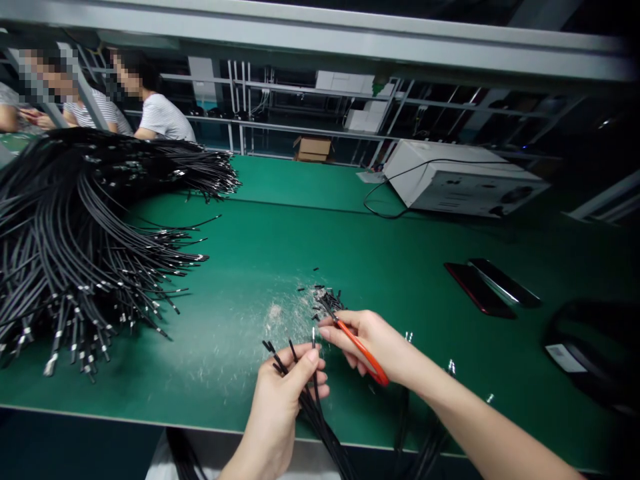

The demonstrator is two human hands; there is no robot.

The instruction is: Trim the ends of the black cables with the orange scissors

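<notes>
Near the table's front edge, my left hand (pixel 285 400) is closed around several black cables (pixel 323 427), whose ends fan out above the fingers. One cable stands up between thumb and fingers, with a pale, bared tip (pixel 313 335). My right hand (pixel 363 340) grips a pair of scissors or snips with orange-red handles (pixel 364 350); its dark blades point up and left, close above that tip. Just beyond the blades lies a small pile of cut black pieces (pixel 331 300), with pale, thin fibres (pixel 275 317) scattered over the green table to the left.
A large heap of black cables (pixel 65 227) covers the table's left side. A white metal box (pixel 450 180) with a cord stands at the back right. Two phone-like slabs (pixel 480 290) lie at right, with more cables (pixel 435 427) beside my right forearm. People (pixel 163 117) sit beyond the table.
</notes>
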